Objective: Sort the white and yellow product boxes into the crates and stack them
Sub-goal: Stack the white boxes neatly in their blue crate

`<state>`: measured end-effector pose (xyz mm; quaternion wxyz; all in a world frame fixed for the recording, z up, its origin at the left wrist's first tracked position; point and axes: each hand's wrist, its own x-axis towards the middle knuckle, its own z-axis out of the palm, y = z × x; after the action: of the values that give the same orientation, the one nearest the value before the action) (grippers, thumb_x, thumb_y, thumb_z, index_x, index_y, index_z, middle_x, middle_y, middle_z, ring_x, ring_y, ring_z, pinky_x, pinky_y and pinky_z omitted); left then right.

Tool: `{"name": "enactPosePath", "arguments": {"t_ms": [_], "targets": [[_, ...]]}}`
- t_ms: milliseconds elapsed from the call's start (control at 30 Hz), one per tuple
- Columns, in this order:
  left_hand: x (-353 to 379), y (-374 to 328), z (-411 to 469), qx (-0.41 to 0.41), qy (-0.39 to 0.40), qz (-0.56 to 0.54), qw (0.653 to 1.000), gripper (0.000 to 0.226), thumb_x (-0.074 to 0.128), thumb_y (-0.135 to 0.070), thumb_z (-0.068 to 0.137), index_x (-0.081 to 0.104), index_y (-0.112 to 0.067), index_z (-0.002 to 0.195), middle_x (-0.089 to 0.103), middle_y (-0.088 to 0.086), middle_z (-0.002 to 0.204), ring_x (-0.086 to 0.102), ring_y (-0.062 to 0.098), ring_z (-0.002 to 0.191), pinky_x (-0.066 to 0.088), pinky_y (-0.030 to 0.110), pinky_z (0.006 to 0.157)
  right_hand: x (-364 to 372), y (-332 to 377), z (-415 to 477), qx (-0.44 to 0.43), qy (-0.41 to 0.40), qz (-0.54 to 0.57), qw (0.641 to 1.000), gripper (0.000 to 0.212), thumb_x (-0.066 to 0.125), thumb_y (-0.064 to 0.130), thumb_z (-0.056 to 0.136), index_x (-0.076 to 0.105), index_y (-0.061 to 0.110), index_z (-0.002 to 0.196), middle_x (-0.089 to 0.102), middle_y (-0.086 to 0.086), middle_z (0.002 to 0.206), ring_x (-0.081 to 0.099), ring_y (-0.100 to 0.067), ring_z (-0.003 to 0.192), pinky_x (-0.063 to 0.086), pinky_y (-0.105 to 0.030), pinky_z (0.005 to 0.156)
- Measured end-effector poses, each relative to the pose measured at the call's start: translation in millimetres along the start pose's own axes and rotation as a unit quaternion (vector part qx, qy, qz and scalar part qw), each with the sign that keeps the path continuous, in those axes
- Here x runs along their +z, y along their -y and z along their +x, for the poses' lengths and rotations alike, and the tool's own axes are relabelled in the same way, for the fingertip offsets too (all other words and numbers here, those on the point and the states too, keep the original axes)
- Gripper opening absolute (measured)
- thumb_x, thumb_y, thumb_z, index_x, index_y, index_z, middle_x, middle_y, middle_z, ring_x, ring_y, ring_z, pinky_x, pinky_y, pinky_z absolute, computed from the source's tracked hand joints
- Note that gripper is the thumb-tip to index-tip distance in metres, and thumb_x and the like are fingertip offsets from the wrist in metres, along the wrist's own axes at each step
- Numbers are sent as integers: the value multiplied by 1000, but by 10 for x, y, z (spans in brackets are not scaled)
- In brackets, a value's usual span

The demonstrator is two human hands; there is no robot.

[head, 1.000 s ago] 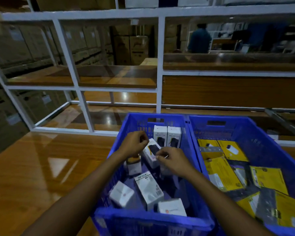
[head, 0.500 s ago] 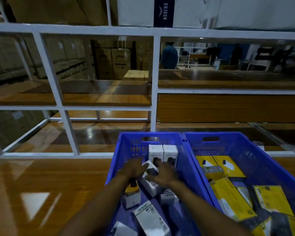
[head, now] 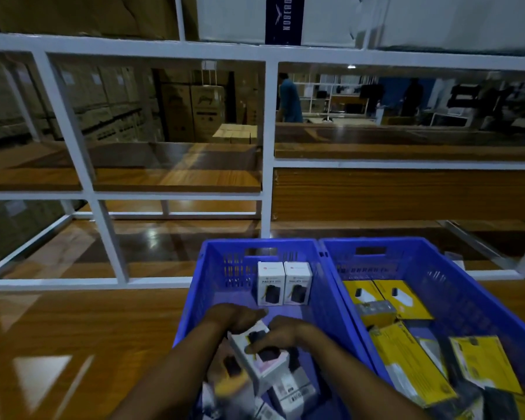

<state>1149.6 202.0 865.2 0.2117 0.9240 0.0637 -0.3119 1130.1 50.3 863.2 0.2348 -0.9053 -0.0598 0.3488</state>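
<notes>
Here we see two blue crates: the left crate (head: 194, 301) has white boxes, the right crate (head: 455, 277) yellow boxes (head: 406, 359). Our left hand (head: 234, 318) and right hand (head: 281, 333) (fingers curled) clasp one tilted white box (head: 255, 356) inside the left crate.

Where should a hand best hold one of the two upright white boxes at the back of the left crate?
Probably from above, pinching the top of the right upright box by its front and back faces: its left side touches the other upright box, and the crate wall stands behind.
</notes>
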Motion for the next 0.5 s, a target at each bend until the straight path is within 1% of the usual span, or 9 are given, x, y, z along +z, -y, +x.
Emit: {"name": "enactPosePath", "arguments": {"t_ms": [33, 67, 133, 167, 233, 267, 367, 433, 500], "targets": [[36, -8, 31, 0, 17, -9, 1000, 109, 25, -94, 68, 33, -25, 153, 30, 7, 159, 42, 35, 137, 41, 46, 107, -13, 31, -81, 2, 21, -13, 1000, 64, 78, 70, 63, 62, 13, 88, 56, 0, 85, 52, -17, 72, 41, -31, 66], [68, -14, 79, -4, 41, -15, 999, 107, 28, -92, 71, 30, -24, 154, 28, 10, 160, 41, 37, 138, 41, 49, 106, -6, 27, -94, 4, 31, -17, 999, 66, 80, 62, 69, 65, 9, 105, 59, 0, 97, 54, -18, 81, 43, -30, 72], [104, -19, 76, -12, 64, -33, 997, 113, 32, -95, 65, 32, -24, 153, 28, 15, 159, 45, 41, 133, 43, 54, 104, 4, 1, -91, -6, 39, 9, 999, 92, 85, 55, 66, 50, 9, 138, 55, 0, 132, 55, -19, 107, 48, -31, 90], [113, -29, 47, -9, 74, -46, 996, 112, 33, -95, 64, 35, -24, 151, 32, 17, 157, 48, 42, 130, 44, 54, 102, 18, 16, -101, -15, 40, 26, 999, 106, 88, 57, 58, 45, 11, 143, 51, 0, 142, 54, -19, 115, 48, -31, 96], [84, -43, 43, 4, 71, -62, 996, 104, 30, -93, 71, 42, -24, 147, 41, 16, 152, 53, 38, 123, 46, 48, 97, 19, -4, -78, -48, 45, 67, 996, 120, 93, 62, 41, 48, 13, 141, 55, 1, 141, 57, -16, 116, 49, -33, 99], [37, -64, -47, 23, 51, -76, 996, 104, 27, -94, 71, 45, -24, 145, 46, 14, 148, 55, 35, 120, 45, 46, 98, -1, -30, -44, -64, 44, 88, 993, 115, 94, 61, 38, 55, 14, 135, 61, 1, 135, 61, -17, 114, 52, -35, 99], [-100, -57, -122, 120, -2, -192, 974, 107, 29, -99, 64, 66, -17, 122, 68, 9, 122, 65, 26, 107, 44, 43, 104, -137, 12, -175, -122, -22, 158, 980, 55, 91, 42, 61, 69, 18, 105, 72, -1, 114, 69, -15, 98, 57, -32, 89], [-168, -113, -329, 128, -42, -312, 940, 83, 32, -84, 80, 73, -13, 91, 75, 8, 92, 69, 23, 85, 52, 37, 90, -242, 16, -215, -154, -103, 213, 959, 37, 87, 41, 68, 70, 19, 93, 74, 0, 103, 71, -14, 87, 58, -31, 80], [-244, -170, -510, 129, -101, -402, 901, 73, 25, -69, 94, 67, -16, 68, 70, 4, 63, 65, 19, 63, 50, 28, 65, -299, 29, -223, -171, -161, 282, 930, 50, 85, 49, 66, 69, 20, 103, 74, 0, 104, 72, -17, 90, 60, -37, 79]]}}
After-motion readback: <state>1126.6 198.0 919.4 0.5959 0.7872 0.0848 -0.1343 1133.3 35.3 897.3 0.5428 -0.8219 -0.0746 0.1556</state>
